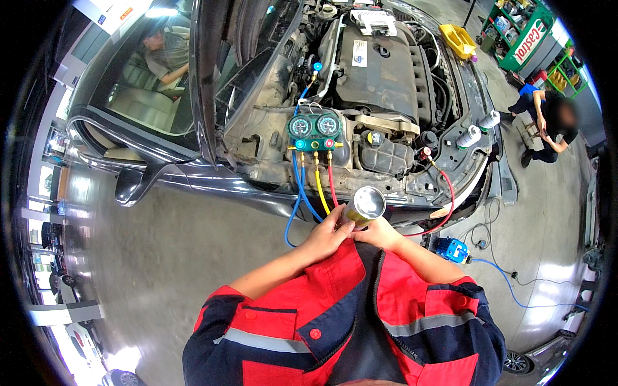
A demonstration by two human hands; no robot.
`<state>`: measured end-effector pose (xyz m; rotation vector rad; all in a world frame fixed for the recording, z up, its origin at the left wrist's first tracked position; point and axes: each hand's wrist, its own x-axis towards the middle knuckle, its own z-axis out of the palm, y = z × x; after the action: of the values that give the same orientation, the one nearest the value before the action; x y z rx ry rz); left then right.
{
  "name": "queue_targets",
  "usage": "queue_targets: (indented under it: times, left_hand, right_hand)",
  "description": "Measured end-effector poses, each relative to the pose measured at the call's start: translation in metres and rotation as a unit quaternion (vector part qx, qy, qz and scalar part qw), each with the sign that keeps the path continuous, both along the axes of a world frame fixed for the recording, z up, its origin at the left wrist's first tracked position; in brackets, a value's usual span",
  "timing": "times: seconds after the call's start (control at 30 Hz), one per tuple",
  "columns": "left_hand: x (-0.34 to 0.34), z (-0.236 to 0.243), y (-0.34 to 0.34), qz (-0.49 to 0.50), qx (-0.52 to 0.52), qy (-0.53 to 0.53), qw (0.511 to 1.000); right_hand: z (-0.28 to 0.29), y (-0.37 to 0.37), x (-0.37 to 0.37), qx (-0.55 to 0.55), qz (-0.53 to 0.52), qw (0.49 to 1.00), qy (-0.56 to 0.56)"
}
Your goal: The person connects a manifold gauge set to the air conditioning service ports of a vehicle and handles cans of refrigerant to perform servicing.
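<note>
Close in front of my chest, a silver metal can (369,203) is held between my two hands, its bare round end facing up. My left hand (331,235) wraps around its left side, with the thumb across the near side. On the other side my right hand (381,233) closes against its lower part; most of its fingers are hidden. Just beyond the can, a green manifold gauge set (315,136) with two round dials hangs at the engine bay's edge. A blue hose (299,178), a yellow hose (320,186) and a red hose (332,182) run down from it.
The open engine bay holds a dark engine cover (383,67). White canisters (468,137) stand along its right edge, near a yellow container (457,41). A blue pump (452,249) with cords lies on the floor. One person (547,125) sits right; another (166,59) is in the car.
</note>
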<state>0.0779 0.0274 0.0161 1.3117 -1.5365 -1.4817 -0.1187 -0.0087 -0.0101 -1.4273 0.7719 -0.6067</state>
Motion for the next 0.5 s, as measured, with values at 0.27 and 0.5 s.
queue_targets:
  times: [0.27,0.5]
  left_hand:
    - [0.0,0.004,0.001,0.002,-0.002,0.002,1.0]
    - [0.0,0.004,0.003,0.003,-0.009,-0.004,1.0]
  right_hand:
    - [0.012,0.001,0.001,-0.004,-0.002,1.0,0.001]
    - [0.014,0.003,0.001,-0.003,-0.003,1.0,-0.008]
